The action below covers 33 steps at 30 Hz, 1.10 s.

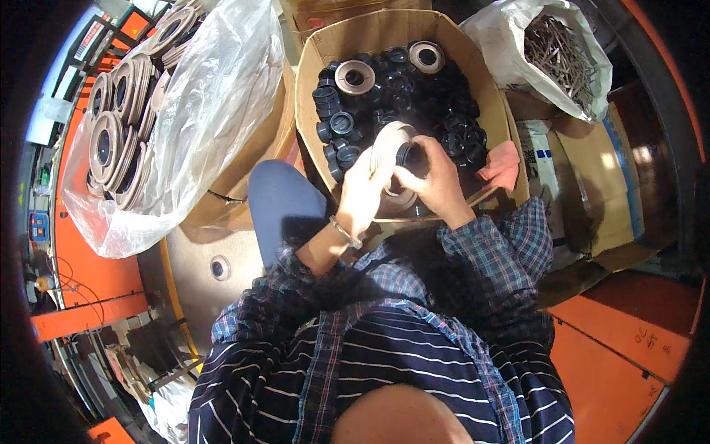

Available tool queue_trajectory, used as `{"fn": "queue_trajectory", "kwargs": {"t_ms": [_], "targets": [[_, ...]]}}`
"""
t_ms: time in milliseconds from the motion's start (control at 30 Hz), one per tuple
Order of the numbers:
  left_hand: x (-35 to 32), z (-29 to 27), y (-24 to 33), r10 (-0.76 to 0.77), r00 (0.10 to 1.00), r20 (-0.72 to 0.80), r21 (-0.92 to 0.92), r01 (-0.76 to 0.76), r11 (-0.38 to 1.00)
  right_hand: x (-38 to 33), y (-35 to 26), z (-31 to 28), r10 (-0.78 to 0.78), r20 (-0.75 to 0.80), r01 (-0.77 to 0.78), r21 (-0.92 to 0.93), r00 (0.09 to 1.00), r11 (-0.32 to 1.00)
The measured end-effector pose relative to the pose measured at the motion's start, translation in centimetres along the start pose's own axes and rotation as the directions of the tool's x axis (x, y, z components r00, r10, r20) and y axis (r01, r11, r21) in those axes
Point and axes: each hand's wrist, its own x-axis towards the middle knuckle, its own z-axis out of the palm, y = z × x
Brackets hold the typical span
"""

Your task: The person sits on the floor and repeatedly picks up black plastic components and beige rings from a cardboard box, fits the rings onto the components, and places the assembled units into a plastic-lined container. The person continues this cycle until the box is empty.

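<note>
In front of me stands a cardboard box (308, 89) holding many short black plastic cylinders (399, 81). Over its near side my left hand (358, 194) grips a beige flanged ring (386, 152), seen tilted almost edge-on. My right hand (442, 185) pinches a black cylindrical piece (406, 154) between thumb and fingers, right against that ring; whether the two are joined cannot be told. Just beneath my hands shows another beige ring (400, 198). Two more, a left one (355, 76) and a right one (427, 56), lie on top of the black cylinders.
To the left, a clear plastic bag (222, 96) in a carton holds stacked beige rings (111, 144). A white sack (503, 33) of thin brown strips (558, 55) stands at far right. A pink cloth (501, 164) hangs on the box edge. One ring (220, 268) lies on the floor.
</note>
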Motion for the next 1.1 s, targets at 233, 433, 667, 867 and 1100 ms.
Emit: {"fn": "queue_trajectory", "kwargs": {"t_ms": [233,433,667,867,1100], "targets": [[1.2,-2.2,1.6,-0.138,0.983,0.117,-0.339,0.17,0.925,-0.3,-1.1,-0.9,-0.21,0.066,0.216,-0.097,0.975,0.972],[1.9,-3.2,0.7,-0.137,0.971,0.195,-0.266,0.187,0.946,0.0,-1.2,-1.6,-0.252,0.115,0.264,-0.108,0.961,0.958],[-0.3,0.9,-0.2,0.099,0.991,-0.09,0.096,-0.09,0.991,-0.5,0.1,0.6,0.215,-0.05,-0.214,0.025,0.975,0.977],[-0.5,1.8,-0.5,0.016,1.0,0.023,0.242,-0.021,0.97,0.8,1.7,-1.4,0.705,0.509,-0.866,0.21,0.493,0.454],[0.3,-0.6,0.5,-0.077,0.996,0.043,-0.166,0.083,0.983,-0.3,0.4,-0.6,0.024,0.084,-0.025,0.005,0.996,1.0]]}}
